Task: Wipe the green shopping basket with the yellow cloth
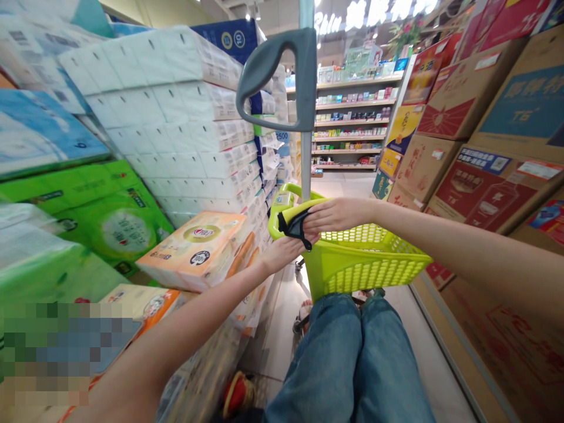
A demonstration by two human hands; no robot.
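While the right hand (328, 216) lies flat over a dark cloth (293, 222) at ten o'clock on the green basket (326, 271), the left hand (285, 252) meets that cloth from seven o'clock (its grip I cannot tell).

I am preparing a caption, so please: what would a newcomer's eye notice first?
Probably the lime basket in the aisle, a grey handle above it. The left hand and right hand meet at dark material on the basket. White packs tower at left, boxes at right.

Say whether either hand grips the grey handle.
No, the left hand and right hand are at the dark cloth on the green basket, below the handle.
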